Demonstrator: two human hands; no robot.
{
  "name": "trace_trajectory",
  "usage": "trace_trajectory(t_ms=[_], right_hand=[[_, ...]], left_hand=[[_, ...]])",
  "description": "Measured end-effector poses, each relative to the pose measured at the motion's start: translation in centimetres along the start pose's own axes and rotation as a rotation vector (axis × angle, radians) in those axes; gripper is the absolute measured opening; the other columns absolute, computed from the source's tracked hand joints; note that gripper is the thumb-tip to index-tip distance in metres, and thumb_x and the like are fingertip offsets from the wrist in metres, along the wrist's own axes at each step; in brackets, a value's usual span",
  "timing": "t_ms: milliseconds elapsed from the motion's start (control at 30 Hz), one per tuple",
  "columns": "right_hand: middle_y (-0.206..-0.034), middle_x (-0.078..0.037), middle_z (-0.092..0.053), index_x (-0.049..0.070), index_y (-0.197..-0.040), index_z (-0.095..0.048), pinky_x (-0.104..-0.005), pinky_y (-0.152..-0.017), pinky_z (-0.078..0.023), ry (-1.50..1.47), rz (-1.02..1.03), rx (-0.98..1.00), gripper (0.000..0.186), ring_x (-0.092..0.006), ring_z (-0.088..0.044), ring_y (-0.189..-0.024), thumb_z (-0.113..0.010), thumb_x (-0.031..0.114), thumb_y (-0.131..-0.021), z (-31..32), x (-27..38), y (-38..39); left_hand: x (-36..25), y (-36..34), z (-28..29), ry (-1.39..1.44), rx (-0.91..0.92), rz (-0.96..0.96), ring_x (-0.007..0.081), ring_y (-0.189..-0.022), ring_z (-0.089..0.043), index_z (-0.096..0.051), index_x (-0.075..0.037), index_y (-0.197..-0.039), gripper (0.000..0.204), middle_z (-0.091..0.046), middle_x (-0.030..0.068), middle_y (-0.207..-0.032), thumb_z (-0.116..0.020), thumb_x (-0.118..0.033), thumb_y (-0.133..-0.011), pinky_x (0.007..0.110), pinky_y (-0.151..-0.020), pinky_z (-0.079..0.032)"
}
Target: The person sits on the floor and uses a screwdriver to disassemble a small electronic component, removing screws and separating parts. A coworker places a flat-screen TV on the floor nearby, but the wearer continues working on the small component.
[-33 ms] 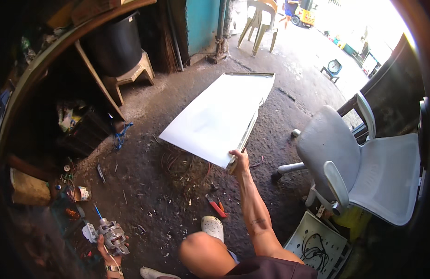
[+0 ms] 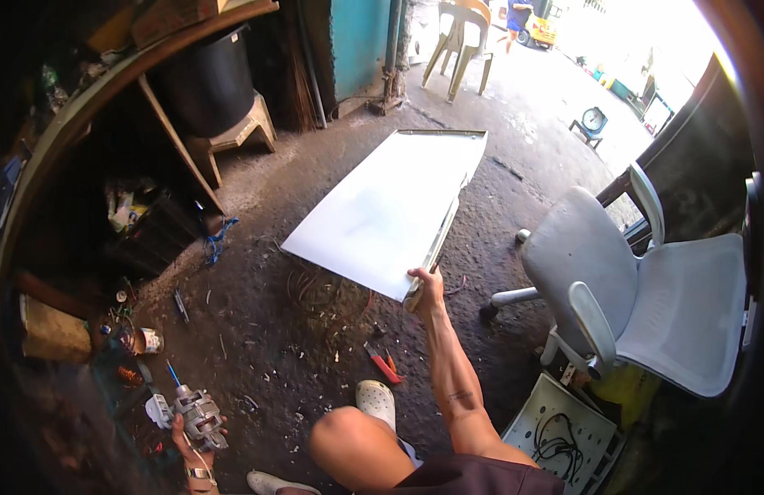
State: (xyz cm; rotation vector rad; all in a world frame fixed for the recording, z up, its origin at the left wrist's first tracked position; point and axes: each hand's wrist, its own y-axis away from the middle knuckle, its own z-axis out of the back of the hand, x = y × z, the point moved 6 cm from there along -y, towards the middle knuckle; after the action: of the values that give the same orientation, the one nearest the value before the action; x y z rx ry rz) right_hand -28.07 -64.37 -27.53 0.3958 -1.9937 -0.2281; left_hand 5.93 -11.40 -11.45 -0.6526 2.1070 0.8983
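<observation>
A large white flat panel (image 2: 382, 210) with a metal edge along its right side is gripped at its near corner by my right hand (image 2: 425, 287), thumb on top. My right arm is stretched out ahead over the floor. Down at the lower left, my left hand (image 2: 189, 439) is closed around a small grey metal electric motor (image 2: 202, 419). A thin blue-tipped shaft sticks up from it, and a pale cable runs down past my wrist. Part of the fingers lies hidden behind the motor.
On the dirty floor lie a red-handled tool (image 2: 383, 365) and wire scraps. A grey office chair (image 2: 580, 256) stands at right, by a white perforated tray (image 2: 539, 412) holding a black cable. A black bucket (image 2: 204, 87), a dark crate (image 2: 155, 235) and a tin can (image 2: 151, 341) are at left.
</observation>
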Motion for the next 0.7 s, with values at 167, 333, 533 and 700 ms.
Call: trace_trajectory(t_ms=[167,333,533,700], right_hand=[[-0.103,-0.013,-0.062,-0.002,-0.123,-0.052,-0.0399,-0.079,-0.058,-0.146,0.05,0.123,0.055,-0.0274,-0.066,-0.089,-0.067,0.008,-0.071,-0.9,7.0,10.1],[-0.104,-0.013,-0.061,0.001,-0.119,-0.053,-0.0425,-0.08,-0.058,-0.118,0.093,0.099,0.049,-0.0267,-0.065,-0.093,-0.067,0.008,-0.073,-0.2,14.0,18.6],[-0.099,-0.012,-0.059,-0.001,-0.116,-0.054,-0.0432,-0.08,-0.059,-0.18,0.213,0.263,0.043,-0.0266,-0.065,-0.089,-0.065,0.009,-0.075,-1.7,27.6,31.5],[-0.087,-0.007,-0.062,0.003,-0.104,-0.059,-0.0332,-0.056,-0.058,-0.123,0.262,0.174,0.033,-0.0207,-0.066,-0.068,-0.07,0.021,-0.08,1.7,38.4,44.3]], left_hand=[[-2.2,5.0,0.5,-0.189,-0.007,-0.017,0.0346,-0.079,-0.074,-0.055,-0.002,-0.136,0.076,-0.07,0.0155,-0.111,-0.063,-0.061,-0.088,0.044,-0.057,-0.064],[-3.3,7.7,1.1,-0.075,-0.055,-0.106,0.028,-0.079,-0.072,-0.058,-0.007,-0.131,0.064,-0.07,0.0085,-0.099,-0.062,-0.055,-0.09,0.041,-0.062,-0.059],[-4.8,7.3,1.6,0.052,-0.014,-0.174,0.0307,-0.075,-0.071,-0.062,-0.008,-0.123,0.054,-0.072,0.0082,-0.094,-0.062,-0.053,-0.093,0.041,-0.062,-0.058],[-5.4,4.0,-1.4,0.23,0.192,-0.225,0.0348,-0.081,-0.073,-0.063,-0.005,-0.123,0.053,-0.072,0.0127,-0.108,-0.065,-0.049,-0.095,0.041,-0.066,-0.064]])
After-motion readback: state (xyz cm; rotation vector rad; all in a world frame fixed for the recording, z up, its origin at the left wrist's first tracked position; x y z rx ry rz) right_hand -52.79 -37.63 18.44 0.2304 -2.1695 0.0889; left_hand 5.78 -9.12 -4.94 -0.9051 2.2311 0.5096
